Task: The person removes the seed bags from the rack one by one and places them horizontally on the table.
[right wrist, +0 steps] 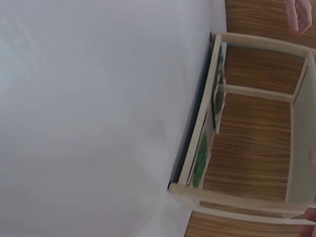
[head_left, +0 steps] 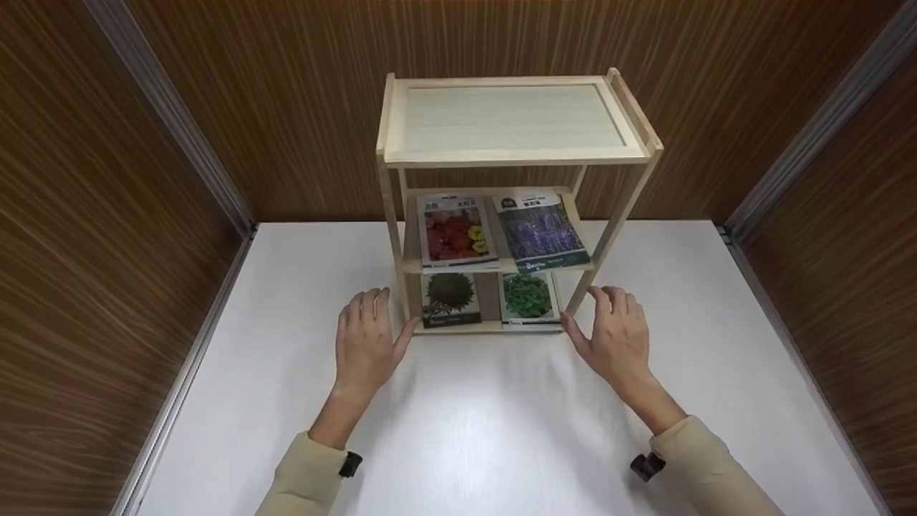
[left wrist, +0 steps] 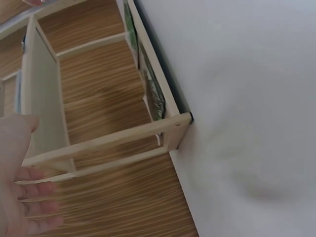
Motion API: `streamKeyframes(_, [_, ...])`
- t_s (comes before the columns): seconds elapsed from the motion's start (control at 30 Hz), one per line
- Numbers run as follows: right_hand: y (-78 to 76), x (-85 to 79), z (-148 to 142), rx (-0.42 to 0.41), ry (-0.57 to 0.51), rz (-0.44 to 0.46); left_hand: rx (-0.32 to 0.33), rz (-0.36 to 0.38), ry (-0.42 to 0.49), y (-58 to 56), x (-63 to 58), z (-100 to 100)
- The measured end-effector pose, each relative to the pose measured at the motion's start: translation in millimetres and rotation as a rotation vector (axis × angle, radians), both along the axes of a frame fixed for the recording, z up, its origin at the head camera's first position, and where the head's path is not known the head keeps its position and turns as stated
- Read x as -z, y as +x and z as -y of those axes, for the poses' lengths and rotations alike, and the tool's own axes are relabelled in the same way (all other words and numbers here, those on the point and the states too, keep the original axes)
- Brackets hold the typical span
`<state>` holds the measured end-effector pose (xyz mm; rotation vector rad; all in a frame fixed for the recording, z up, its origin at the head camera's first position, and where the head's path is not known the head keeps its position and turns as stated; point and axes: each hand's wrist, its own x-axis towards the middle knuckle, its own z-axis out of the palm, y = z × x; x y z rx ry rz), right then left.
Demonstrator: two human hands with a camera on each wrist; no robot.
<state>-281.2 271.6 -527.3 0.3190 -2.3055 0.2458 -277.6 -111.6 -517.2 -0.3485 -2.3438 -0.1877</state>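
A small three-tier wooden shelf [head_left: 501,161] stands on the white table. Two seed packets lie on its middle tier: a red-flower packet [head_left: 456,233] at left and a purple-flower packet [head_left: 541,229] at right. Below them on the bottom tier are a dark spiky-flower packet [head_left: 450,294] and a green-leaf packet [head_left: 529,295]. My left hand [head_left: 367,340] is beside the left front post, fingers extended and thumb close to it. Beside the right front post is my right hand [head_left: 615,337], thumb likewise close. Whether either thumb touches the wood I cannot tell. Neither hand holds anything.
Brown wood-grain panels [head_left: 301,107] rise behind and on both sides, with metal strips [head_left: 179,122] along the corners. The shelf stands toward the back of the white table [head_left: 458,430]. Black wrist devices [head_left: 351,464] sit at both sleeve cuffs.
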Motion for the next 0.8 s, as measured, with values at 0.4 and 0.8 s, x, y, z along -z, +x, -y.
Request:
streamKeyframes(0.4, [16.5, -21.8, 45.8, -0.178, -0.404, 0.086, 0.158, 0.165, 0.380, 20.4, -21.5, -18.7])
streamKeyframes(0.8, [18.7, -38.1, 77.5, -0.377, -1.157, 0.504, 0.286, 0.543, 0.976, 28.0, -44.2, -31.0])
